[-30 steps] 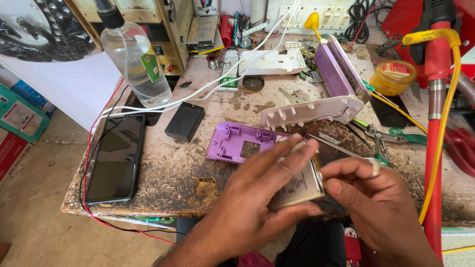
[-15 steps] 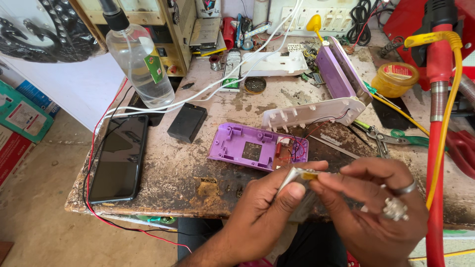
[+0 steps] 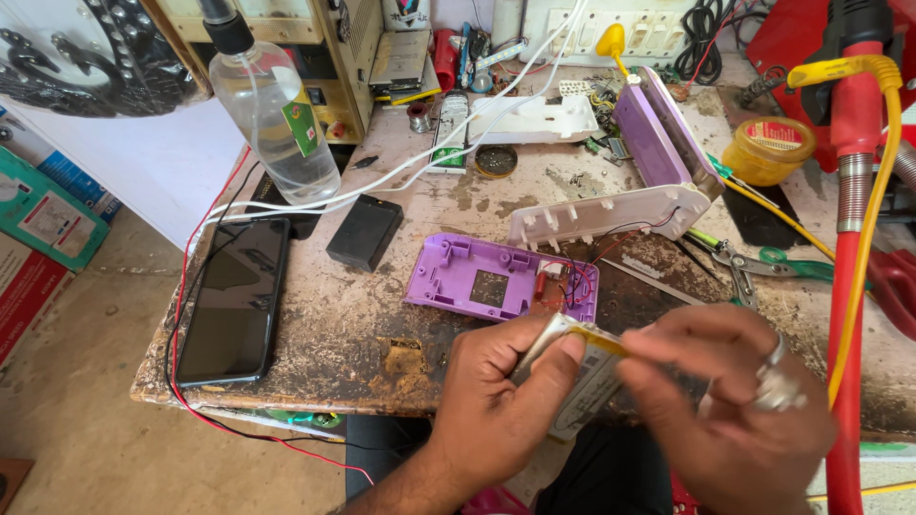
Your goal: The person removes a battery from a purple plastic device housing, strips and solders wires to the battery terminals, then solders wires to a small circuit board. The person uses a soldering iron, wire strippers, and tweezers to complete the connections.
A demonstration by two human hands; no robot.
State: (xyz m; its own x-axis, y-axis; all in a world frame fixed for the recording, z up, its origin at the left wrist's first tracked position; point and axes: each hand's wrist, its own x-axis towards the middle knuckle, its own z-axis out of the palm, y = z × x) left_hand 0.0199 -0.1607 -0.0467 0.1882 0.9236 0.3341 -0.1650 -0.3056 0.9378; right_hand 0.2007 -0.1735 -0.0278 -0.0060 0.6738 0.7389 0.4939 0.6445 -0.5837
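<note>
My left hand (image 3: 501, 396) grips a flat silver battery pack (image 3: 584, 386) with a yellow strip along its top edge, held over the front edge of the worn workbench (image 3: 363, 324). My right hand (image 3: 735, 401), wearing rings, pinches the pack's upper right end. Thin red and black wires run from it to an open purple plastic case half (image 3: 487, 278) lying just beyond my hands. A white case half (image 3: 611, 215) stands on edge behind the purple one.
A black phone (image 3: 234, 296) and a small black block (image 3: 364, 232) lie at left, near a clear bottle (image 3: 272, 105). Scissors (image 3: 763, 262), a yellow tape roll (image 3: 768, 148), a red-and-yellow tool stand (image 3: 849, 238) are right. Cables and power equipment crowd the back.
Both hands have shifted slightly right and lower with the battery pack. My right hand's fingers have moved onto its upper end.
</note>
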